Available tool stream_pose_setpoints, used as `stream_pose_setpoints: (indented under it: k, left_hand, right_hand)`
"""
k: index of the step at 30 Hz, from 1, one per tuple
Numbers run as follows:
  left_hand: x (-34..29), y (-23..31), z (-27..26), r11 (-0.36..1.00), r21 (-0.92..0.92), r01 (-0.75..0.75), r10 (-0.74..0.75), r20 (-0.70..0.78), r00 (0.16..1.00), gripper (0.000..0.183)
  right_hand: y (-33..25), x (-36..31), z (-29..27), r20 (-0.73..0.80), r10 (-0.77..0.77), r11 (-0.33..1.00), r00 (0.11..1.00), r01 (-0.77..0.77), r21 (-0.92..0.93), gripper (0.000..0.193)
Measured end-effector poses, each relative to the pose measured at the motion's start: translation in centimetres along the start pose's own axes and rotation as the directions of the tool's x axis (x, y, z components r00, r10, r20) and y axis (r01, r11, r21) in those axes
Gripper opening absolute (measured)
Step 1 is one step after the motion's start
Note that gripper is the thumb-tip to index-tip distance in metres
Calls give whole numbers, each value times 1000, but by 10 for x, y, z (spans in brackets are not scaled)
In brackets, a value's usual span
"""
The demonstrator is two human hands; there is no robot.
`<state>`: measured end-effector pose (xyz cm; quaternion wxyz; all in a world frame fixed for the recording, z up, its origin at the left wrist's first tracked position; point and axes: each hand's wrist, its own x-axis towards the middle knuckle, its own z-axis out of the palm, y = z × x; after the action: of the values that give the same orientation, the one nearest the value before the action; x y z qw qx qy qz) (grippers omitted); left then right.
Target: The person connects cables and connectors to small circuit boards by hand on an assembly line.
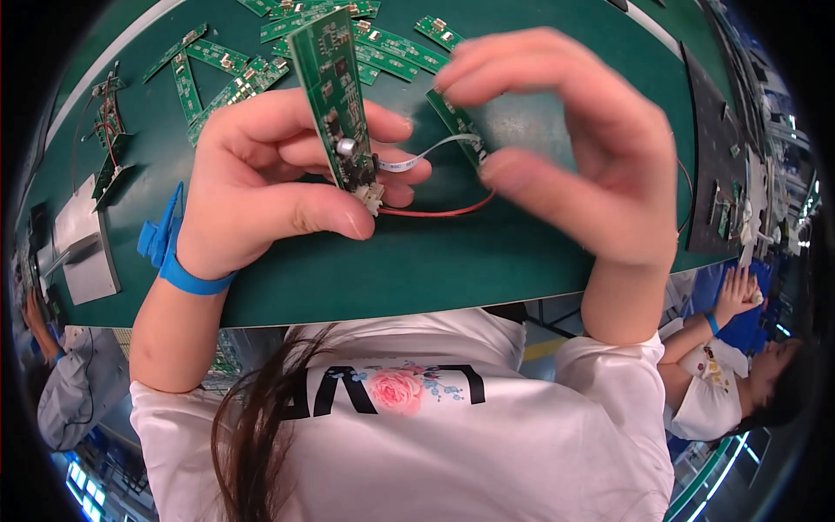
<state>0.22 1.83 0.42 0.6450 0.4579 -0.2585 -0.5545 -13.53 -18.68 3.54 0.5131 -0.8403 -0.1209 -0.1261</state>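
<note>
My left hand (252,170) grips a long green circuit board (335,96), held tilted up on end between thumb and fingers. White connectors and a small silver can-shaped part sit near its lower end. From there a flat white ribbon cable (404,163) and a red wire (444,213) run across to a second, narrow green board (454,117). My right hand (574,148), blurred by motion, curves around that second board. Its fingertips are at the board's upper end and its thumb at the lower end, so the board spans the gap between them.
Several green circuit boards (391,52) lie scattered over the far side of the green table (417,270). Wired boards (111,148) and a silver metal plate (87,248) are at the left. A black panel (709,148) stands right. A person (718,374) sits at right; another person's sleeve (74,391) shows left.
</note>
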Motion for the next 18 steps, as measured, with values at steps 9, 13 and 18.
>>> stream_pose_setpoints:
  k: [9, 13, 18]
  left_hand:
    - [1, -7, 9, 990, 121, -77, 84, -56, 995, 65]
    - [2, -9, 10, 997, 56, 44, -39, -82, 996, 63]
    - [2, -6, 12, 981, 177, 78, -57, -121, 991, 58]
  right_hand:
    - [2, -4, 26, -64, 53, 998, 997, -55, -42, 14]
    - [1, -6, 29, -89, 48, 984, 995, -62, -168, 12]
    - [-4, 1, 37, -75, -49, 956, 996, 25, -293, 11]
